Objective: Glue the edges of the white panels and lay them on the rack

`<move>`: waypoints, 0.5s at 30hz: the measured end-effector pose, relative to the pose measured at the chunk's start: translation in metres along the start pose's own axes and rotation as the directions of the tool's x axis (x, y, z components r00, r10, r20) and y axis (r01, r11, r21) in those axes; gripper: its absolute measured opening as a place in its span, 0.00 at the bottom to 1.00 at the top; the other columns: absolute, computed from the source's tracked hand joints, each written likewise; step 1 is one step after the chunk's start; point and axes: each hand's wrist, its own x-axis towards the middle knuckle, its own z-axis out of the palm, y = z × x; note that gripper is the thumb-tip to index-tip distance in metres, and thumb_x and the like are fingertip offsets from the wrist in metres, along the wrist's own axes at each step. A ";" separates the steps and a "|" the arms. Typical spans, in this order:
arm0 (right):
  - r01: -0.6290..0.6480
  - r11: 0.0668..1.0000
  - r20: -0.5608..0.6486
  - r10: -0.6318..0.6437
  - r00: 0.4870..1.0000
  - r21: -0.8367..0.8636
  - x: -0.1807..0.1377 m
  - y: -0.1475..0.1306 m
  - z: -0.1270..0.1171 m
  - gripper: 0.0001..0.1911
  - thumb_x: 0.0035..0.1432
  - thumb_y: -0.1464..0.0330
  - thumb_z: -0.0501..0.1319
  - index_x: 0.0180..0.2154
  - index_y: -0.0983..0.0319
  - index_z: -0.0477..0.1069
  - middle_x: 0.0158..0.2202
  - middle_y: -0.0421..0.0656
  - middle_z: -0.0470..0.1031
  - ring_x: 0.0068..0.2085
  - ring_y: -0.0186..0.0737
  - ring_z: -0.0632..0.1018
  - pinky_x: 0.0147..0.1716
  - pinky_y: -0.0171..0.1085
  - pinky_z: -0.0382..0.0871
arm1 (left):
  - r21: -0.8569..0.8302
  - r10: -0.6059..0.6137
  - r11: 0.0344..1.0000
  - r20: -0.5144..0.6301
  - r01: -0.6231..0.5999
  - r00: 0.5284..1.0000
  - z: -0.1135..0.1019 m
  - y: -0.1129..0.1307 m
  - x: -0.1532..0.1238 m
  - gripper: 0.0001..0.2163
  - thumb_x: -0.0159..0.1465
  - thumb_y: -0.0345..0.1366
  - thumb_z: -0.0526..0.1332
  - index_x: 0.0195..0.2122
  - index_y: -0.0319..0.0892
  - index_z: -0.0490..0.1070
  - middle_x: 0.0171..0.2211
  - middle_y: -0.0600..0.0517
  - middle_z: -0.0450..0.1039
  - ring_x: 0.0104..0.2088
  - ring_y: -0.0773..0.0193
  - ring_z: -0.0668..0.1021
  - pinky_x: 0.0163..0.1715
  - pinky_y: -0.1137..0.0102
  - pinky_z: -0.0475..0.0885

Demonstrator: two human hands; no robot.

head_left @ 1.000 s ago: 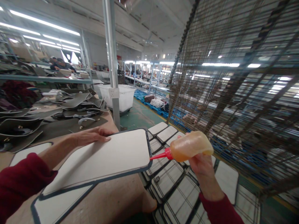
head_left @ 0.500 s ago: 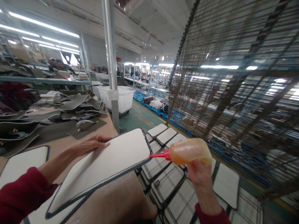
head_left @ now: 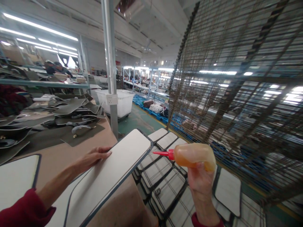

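Observation:
My left hand [head_left: 92,157] rests flat on a white panel with a dark edge [head_left: 111,170], which overhangs the brown table [head_left: 61,151]. My right hand [head_left: 201,179] grips an amber squeeze bottle [head_left: 193,155] lying sideways. Its red nozzle [head_left: 163,153] points left, a short gap away from the panel's right edge. Another white panel [head_left: 16,179] lies at the left on the table.
Several white panels [head_left: 165,140] lie on a wire rack [head_left: 165,186] below the table's edge. A tall stack of wire racks [head_left: 236,88] fills the right side. Dark leather pieces [head_left: 68,108] are piled at the back left. A steel post [head_left: 110,69] and white bin [head_left: 120,102] stand behind.
The panel has turned and slid left under my left hand. The bottle's nozzle, which touched the panel's edge, now sits apart from it.

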 end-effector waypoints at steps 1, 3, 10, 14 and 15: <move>0.013 1.000 -0.005 -0.013 1.000 0.006 0.002 0.001 0.001 0.22 0.42 0.62 0.72 0.43 0.56 0.75 0.40 0.41 0.81 0.41 0.47 0.81 0.48 0.49 0.73 | -0.007 -0.003 1.000 -0.011 0.003 1.000 0.001 -0.001 0.000 0.26 0.52 0.44 0.70 0.51 0.40 0.76 0.40 0.47 0.82 0.39 0.52 0.81 0.38 0.69 0.75; 0.038 0.999 -0.010 -0.038 0.999 0.007 0.005 0.003 0.002 0.21 0.42 0.61 0.72 0.40 0.57 0.76 0.36 0.40 0.81 0.39 0.47 0.81 0.46 0.50 0.74 | -0.021 -0.009 1.000 -0.012 0.009 1.000 0.003 -0.003 0.001 0.26 0.51 0.43 0.70 0.51 0.40 0.76 0.39 0.47 0.82 0.38 0.51 0.82 0.37 0.69 0.75; 0.079 0.994 -0.006 -0.080 0.997 -0.081 0.009 0.020 -0.006 0.23 0.46 0.60 0.70 0.45 0.59 0.74 0.38 0.42 0.80 0.37 0.44 0.80 0.42 0.48 0.75 | -0.068 0.012 0.998 0.007 -0.011 1.000 0.009 0.001 -0.004 0.24 0.52 0.39 0.70 0.51 0.42 0.77 0.39 0.48 0.82 0.38 0.51 0.82 0.37 0.69 0.75; 0.063 0.994 -0.012 -0.064 0.998 -0.093 0.008 0.023 -0.009 0.24 0.47 0.61 0.70 0.47 0.59 0.72 0.37 0.41 0.79 0.37 0.45 0.80 0.45 0.50 0.73 | -0.081 0.016 0.997 -0.001 -0.016 1.000 0.010 0.000 -0.008 0.22 0.53 0.40 0.70 0.50 0.41 0.77 0.39 0.47 0.82 0.38 0.52 0.82 0.37 0.70 0.75; 0.049 0.995 -0.018 -0.050 0.999 -0.082 0.007 0.023 -0.009 0.24 0.46 0.61 0.70 0.46 0.59 0.72 0.36 0.41 0.79 0.36 0.45 0.80 0.45 0.51 0.73 | -0.085 0.015 0.996 -0.001 -0.015 1.000 0.010 0.000 -0.008 0.22 0.54 0.41 0.69 0.50 0.41 0.78 0.39 0.47 0.82 0.38 0.52 0.82 0.36 0.70 0.75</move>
